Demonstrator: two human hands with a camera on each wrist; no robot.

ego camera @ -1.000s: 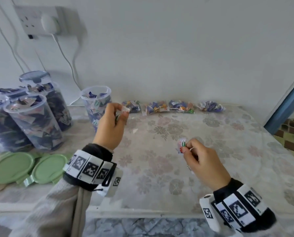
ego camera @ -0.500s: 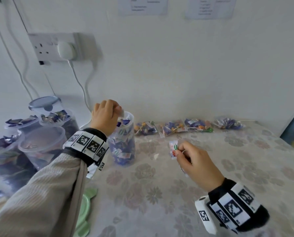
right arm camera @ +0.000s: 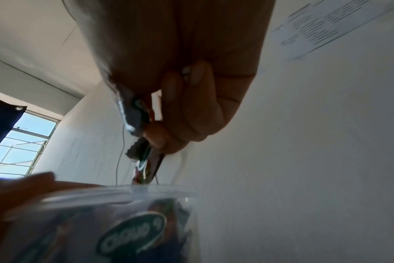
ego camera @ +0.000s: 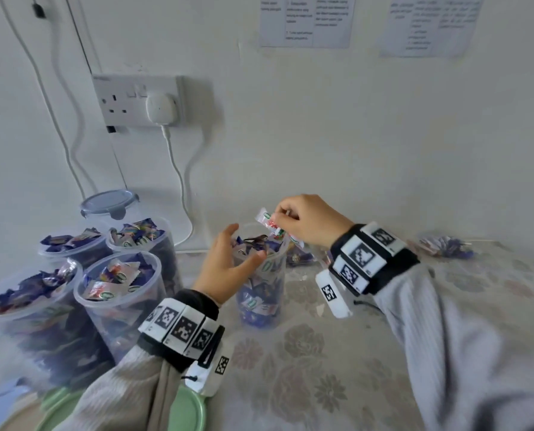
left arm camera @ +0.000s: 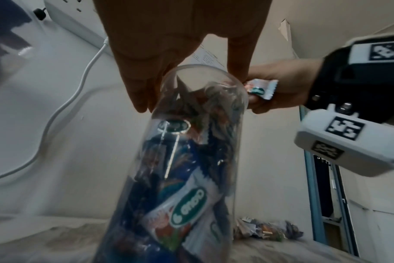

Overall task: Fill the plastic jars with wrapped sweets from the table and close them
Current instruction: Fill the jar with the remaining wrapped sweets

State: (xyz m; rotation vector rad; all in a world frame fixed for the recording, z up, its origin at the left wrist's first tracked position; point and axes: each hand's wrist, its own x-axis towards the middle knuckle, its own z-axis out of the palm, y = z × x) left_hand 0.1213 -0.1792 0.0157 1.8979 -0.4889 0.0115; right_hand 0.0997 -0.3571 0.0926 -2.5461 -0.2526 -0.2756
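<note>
The open jar [ego camera: 259, 284] stands on the worktop [ego camera: 337, 368], the left hand [ego camera: 225, 269] spread loosely at its near side. Just above its rim the right hand [ego camera: 309, 220] pinches wrapped sweets [ego camera: 270, 223] — light, crinkly, probably slippery, best held mid-wrapper. Beyond the jar, more sweets [ego camera: 446, 245] lie along the wall.

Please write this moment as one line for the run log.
left hand: open at jar rim | right hand: pinches sweet above jar | jar: lidless

Left hand [left arm camera: 169, 44] over open jar [left arm camera: 180, 169]; right hand [left arm camera: 279, 85] pinching sweet [left arm camera: 261, 88].
</note>
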